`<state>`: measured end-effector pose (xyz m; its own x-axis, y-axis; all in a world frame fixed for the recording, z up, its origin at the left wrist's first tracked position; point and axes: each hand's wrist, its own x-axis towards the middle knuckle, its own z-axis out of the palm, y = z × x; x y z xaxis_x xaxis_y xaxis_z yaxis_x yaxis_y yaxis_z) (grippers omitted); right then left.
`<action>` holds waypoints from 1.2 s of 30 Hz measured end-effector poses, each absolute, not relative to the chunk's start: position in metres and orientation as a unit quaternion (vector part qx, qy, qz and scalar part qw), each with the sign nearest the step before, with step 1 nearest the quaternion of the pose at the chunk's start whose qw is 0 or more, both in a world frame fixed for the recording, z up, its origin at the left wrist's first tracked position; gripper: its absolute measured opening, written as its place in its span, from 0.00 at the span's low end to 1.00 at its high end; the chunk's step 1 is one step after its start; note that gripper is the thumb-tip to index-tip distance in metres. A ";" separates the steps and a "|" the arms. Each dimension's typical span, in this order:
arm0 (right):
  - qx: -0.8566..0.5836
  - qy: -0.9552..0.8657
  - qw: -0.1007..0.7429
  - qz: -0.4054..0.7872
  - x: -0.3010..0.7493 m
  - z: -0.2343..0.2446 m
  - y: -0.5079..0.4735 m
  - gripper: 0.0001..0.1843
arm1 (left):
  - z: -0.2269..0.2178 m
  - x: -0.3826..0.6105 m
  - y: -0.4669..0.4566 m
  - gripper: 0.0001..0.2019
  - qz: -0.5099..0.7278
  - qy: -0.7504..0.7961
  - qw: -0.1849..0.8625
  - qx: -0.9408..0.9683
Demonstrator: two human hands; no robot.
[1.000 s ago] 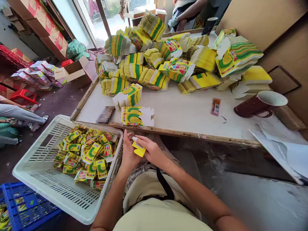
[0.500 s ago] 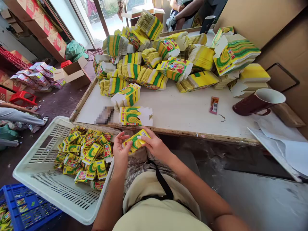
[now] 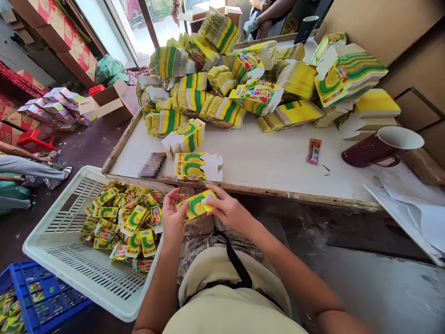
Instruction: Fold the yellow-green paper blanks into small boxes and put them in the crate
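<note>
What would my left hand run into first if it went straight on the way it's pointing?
Probably the table's wooden front edge, just ahead of your left hand. Depth is unclear; passing above the edge, it would likely meet the yellow cartons behind.

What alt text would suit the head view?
The left hand and right hand hold a small yellow-and-green carton above the lap. At left, a white basket holds similar cartons; ahead, flattened carton bundles lie piled on a table.
</note>
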<state>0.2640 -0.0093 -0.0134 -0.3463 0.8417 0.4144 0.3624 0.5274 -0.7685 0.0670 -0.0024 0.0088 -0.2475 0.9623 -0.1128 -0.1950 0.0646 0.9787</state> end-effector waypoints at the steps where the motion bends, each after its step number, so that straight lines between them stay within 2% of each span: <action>1: -0.387 -0.777 0.403 0.290 0.266 -0.012 -0.010 0.11 | 0.008 0.066 -0.002 0.27 0.585 0.537 0.493 0.356; 7: -0.364 -0.809 0.349 0.302 0.282 -0.002 -0.011 0.09 | 0.005 0.068 -0.003 0.26 0.580 0.538 0.497 0.357; 9: -0.365 -0.794 0.370 0.315 0.282 0.000 -0.011 0.12 | 0.007 0.070 -0.003 0.26 0.578 0.532 0.503 0.360; 12: -0.345 -0.757 0.428 0.355 0.275 0.001 -0.008 0.23 | 0.011 0.070 -0.005 0.25 0.570 0.532 0.499 0.378; 17: -0.366 -0.699 0.488 0.373 0.249 -0.013 -0.004 0.22 | 0.012 0.072 -0.008 0.22 0.555 0.546 0.459 0.428; 21: -0.390 -0.689 0.487 0.370 0.229 -0.023 0.000 0.33 | 0.013 0.052 -0.006 0.22 0.548 0.576 0.425 0.433; 24: -0.416 -0.695 0.475 0.344 0.227 -0.021 0.015 0.38 | 0.017 0.003 -0.003 0.23 0.561 0.630 0.309 0.439; 26: -0.468 -0.704 0.457 0.276 0.228 -0.017 0.031 0.32 | 0.019 -0.040 -0.003 0.23 0.543 0.697 0.165 0.439; 28: -0.536 -0.712 0.408 0.198 0.229 -0.014 0.048 0.26 | 0.017 -0.078 -0.005 0.21 0.441 0.772 0.033 0.456; 30: -0.586 -0.717 0.346 0.152 0.228 -0.013 0.061 0.24 | 0.010 -0.099 -0.009 0.18 0.374 0.802 -0.033 0.465; 32: -0.607 -0.724 0.299 0.133 0.225 -0.014 0.069 0.23 | -0.003 -0.095 -0.014 0.18 0.373 0.797 0.019 0.475; 36: -0.616 -0.726 0.282 0.121 0.220 -0.017 0.072 0.20 | -0.025 -0.032 -0.019 0.23 0.460 0.706 0.325 0.430</action>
